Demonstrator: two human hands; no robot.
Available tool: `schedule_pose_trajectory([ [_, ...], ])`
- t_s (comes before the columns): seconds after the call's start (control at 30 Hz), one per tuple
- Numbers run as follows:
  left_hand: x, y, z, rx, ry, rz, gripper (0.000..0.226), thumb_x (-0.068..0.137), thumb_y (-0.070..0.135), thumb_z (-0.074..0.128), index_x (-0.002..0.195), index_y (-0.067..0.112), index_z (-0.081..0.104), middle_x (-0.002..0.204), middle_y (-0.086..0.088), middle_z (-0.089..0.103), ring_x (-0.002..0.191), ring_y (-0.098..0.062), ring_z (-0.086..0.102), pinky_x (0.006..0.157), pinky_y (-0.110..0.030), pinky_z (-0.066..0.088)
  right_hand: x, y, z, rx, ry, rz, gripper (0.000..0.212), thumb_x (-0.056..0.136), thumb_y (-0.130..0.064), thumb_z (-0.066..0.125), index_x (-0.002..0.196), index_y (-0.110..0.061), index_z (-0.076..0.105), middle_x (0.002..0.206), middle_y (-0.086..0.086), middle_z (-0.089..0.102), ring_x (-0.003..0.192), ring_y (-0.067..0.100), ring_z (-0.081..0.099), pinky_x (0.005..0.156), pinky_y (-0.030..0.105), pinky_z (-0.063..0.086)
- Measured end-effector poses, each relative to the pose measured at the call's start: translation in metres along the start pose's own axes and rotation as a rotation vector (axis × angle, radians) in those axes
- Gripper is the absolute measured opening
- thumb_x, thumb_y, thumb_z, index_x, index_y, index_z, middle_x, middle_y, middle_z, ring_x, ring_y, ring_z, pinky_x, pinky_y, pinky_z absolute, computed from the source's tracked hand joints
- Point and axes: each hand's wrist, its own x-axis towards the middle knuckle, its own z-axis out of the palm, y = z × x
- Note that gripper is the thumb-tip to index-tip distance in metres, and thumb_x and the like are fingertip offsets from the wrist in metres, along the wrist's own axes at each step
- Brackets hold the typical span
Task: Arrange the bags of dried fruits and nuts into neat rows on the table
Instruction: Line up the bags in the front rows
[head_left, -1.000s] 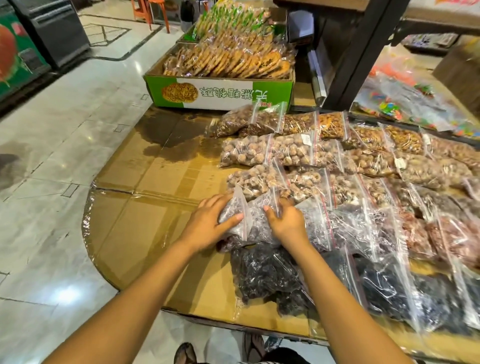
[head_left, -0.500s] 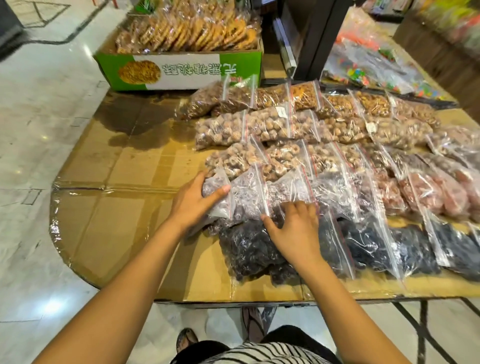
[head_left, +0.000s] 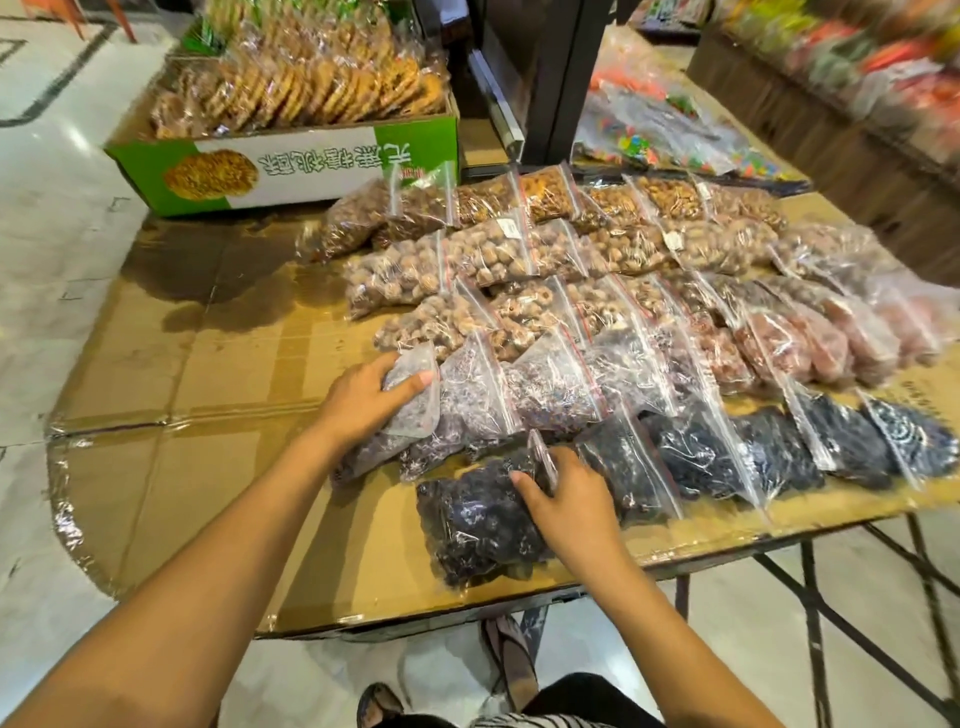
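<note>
- Our left hand (head_left: 371, 402) gripped a clear zip bag of purplish dried fruit (head_left: 410, 402), at nine o'clock of its row.
- Our right hand (head_left: 569, 501) pinched the top of a clear bag of black dried fruit (head_left: 475, 525) at six o'clock on the cardboard-covered table (head_left: 208, 467).

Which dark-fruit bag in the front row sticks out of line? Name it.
The leftmost dark bag, under the right hand. It lies turned, reaching toward the table edge, while the other dark bags slant alike in an overlapping row.
</note>
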Motion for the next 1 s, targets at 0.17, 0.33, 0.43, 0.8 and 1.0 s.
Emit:
schedule_pose_trajectory([
  [0.17,-0.019,0.009,0.014,0.03,0.207,0.017,0.09,0.076,0.082,0.03,0.146,0.025,0.029,0.152,-0.005,0.033,0.139,-0.025,0.029,0.112,-0.053,0.026,-0.001,-0.003,-0.004,-0.029,-0.013,0.058,0.051,0.088,-0.046,0.06,0.117,-0.006,0.05,0.077,0.001,0.057,0.064,0.017,0.056,0.049,0.025,0.042],
  [0.33,-0.042,-0.007,0.018,-0.196,0.269,-0.007,0.084,0.074,0.079,0.04,0.144,0.034,0.031,0.152,0.0,0.033,0.138,-0.021,0.031,0.111,-0.049,0.029,0.035,-0.017,-0.034,0.092,0.061,0.02,0.061,0.084,-0.046,0.065,0.128,-0.007,0.047,0.108,0.009,0.062,0.083,0.019,0.062,0.077,0.033,0.056],
  [0.43,-0.044,-0.039,0.017,-0.299,0.147,-0.155,0.097,0.064,0.089,0.046,0.145,0.041,0.026,0.155,0.001,0.03,0.139,-0.024,0.032,0.11,-0.055,0.031,0.065,-0.049,-0.036,0.212,-0.071,0.042,0.059,0.088,-0.042,0.062,0.133,-0.007,0.044,0.1,0.002,0.06,0.105,0.027,0.063,0.075,0.032,0.055],
  [0.8,-0.029,-0.049,-0.013,-0.043,-0.023,-0.069,0.098,0.025,0.082,0.075,0.113,0.054,0.041,0.127,0.004,0.05,0.117,-0.017,0.049,0.099,-0.035,0.041,0.079,-0.042,0.0,0.244,-0.159,0.018,0.014,0.092,-0.015,0.059,0.084,-0.006,0.052,0.068,-0.004,0.046,0.056,0.008,0.044,0.044,0.019,0.036],
  [1.0,-0.04,-0.044,-0.014,-0.021,-0.056,-0.064,0.122,0.033,0.084,0.071,0.138,0.034,0.036,0.138,0.006,0.044,0.127,-0.017,0.042,0.105,-0.039,0.038,0.062,-0.017,-0.014,0.196,0.023,-0.146,0.035,0.088,-0.04,0.061,0.106,-0.01,0.058,0.084,-0.002,0.057,0.082,0.018,0.058,0.072,0.032,0.05],
])
